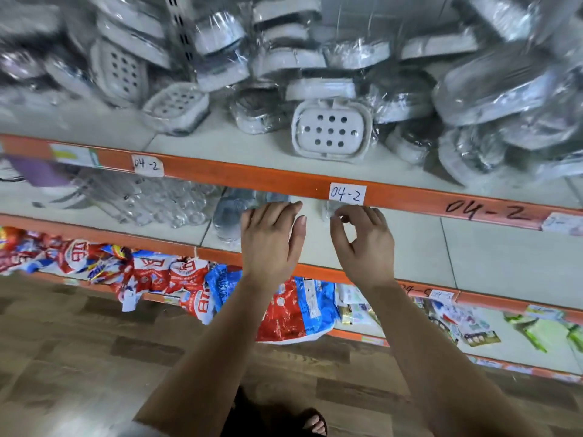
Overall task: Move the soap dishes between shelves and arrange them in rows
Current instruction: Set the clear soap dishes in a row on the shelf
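Observation:
Several grey soap dishes in clear wrap lie heaped on the upper shelf (239, 171). One unwrapped-looking dish with round holes (331, 130) faces me near the shelf's front edge. On the middle shelf (441, 244) lie clear plastic-wrapped dishes (233, 212). My left hand (271, 238) reaches over the middle shelf with straight fingers, its tips at one of those clear dishes. My right hand (362, 241) has curled fingers, thumb and forefinger pinching the edge of a small clear wrapped piece (328, 208) under the shelf lip.
Clear plastic ware (151, 203) fills the middle shelf's left part. The bottom shelf holds red and blue bags (195, 279) and small packets (473, 323). Orange shelf rails carry "04-2" labels (347, 193). A wooden floor (94, 357) lies below.

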Demonstrator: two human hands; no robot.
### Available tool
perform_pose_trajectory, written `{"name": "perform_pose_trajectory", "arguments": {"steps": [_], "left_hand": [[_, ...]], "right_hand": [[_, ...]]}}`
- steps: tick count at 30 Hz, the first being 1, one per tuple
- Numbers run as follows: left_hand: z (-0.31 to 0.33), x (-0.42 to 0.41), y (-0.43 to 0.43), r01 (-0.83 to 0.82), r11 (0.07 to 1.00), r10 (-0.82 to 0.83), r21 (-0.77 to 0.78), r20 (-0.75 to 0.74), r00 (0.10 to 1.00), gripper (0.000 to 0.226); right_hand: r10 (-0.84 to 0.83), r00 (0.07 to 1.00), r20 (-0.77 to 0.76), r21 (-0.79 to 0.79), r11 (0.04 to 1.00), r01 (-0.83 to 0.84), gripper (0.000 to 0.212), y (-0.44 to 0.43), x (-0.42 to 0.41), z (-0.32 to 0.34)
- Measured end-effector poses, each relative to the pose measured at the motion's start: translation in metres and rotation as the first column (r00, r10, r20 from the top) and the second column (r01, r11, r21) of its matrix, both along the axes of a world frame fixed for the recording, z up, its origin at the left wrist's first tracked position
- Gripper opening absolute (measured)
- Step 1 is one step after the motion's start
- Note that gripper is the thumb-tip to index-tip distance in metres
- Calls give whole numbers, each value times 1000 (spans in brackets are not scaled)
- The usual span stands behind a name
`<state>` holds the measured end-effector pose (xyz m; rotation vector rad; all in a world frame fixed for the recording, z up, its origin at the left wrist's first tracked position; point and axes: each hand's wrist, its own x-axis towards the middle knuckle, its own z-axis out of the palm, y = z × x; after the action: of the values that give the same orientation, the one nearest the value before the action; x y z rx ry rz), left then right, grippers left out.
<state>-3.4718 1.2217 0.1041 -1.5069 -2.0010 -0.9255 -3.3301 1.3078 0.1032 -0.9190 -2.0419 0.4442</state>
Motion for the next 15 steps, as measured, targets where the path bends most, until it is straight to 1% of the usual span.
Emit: {"name": "perform_pose_trajectory", "arguments": {"steps": [4, 11, 15], "left_hand": [[26, -30, -1, -42, 996, 42, 78, -1, 999, 39], [48, -108, -2, -88, 992, 89, 94, -1, 996, 36], [56, -167, -1, -84, 996, 83, 20, 32, 996, 41]], "right_hand": [[46, 996, -72, 57, 997, -42, 29, 9, -23, 35], [57, 995, -79, 131, 990, -47, 27, 15, -83, 63], [49, 996, -77, 139, 990, -38, 28, 12, -129, 68]]}}
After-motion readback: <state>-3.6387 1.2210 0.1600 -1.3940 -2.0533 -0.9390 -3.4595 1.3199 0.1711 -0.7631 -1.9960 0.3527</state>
